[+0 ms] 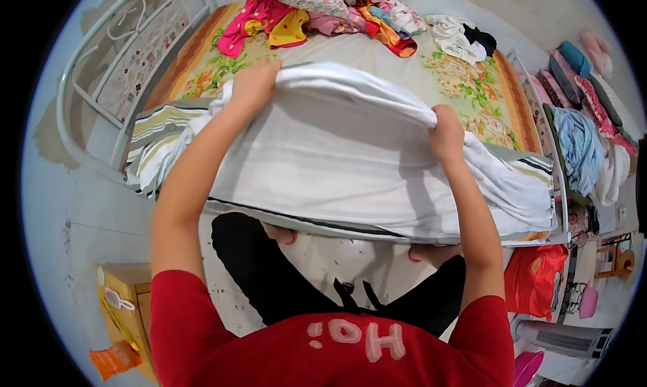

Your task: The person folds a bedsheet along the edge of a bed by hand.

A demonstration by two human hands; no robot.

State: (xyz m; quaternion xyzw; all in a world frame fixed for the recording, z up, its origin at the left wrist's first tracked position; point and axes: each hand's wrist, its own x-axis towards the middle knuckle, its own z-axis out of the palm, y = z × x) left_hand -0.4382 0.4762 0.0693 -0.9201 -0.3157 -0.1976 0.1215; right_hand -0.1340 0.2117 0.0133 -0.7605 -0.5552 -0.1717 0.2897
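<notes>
A large white cloth with olive, grey and black striped borders [317, 161] lies across the near side of a bed with a white metal frame [64, 97], its middle raised between the two hands and its striped ends resting on the mattress at either side. The left hand [258, 84] grips the far edge of the cloth, its fingers closed on the fabric; the right hand [447, 132] pinches the same edge further along, fingers curled in and pressed against the gathered white folds. The edge bows up between them in a thick, soft roll. A dark stripe runs along the cloth's near side, just before the person's knees.

Beyond the cloth, a bed cover with green and yellow flowers and orange-brown bands [465, 84] shows. On it sits a heap of pink, yellow, orange and floral clothes [323, 13], and to its right a smaller white garment with a black piece [453, 38].

The person wears black trousers [263, 272] and a red T-shirt [269, 353], on which pale letters read "HO" with a mark like an exclamation point, upside down in this view. At lower left stands a yellow wooden cabinet [125, 276] with an orange packet [114, 360] beside it, its print too small to read. At right is a shiny red bag [536, 279].
</notes>
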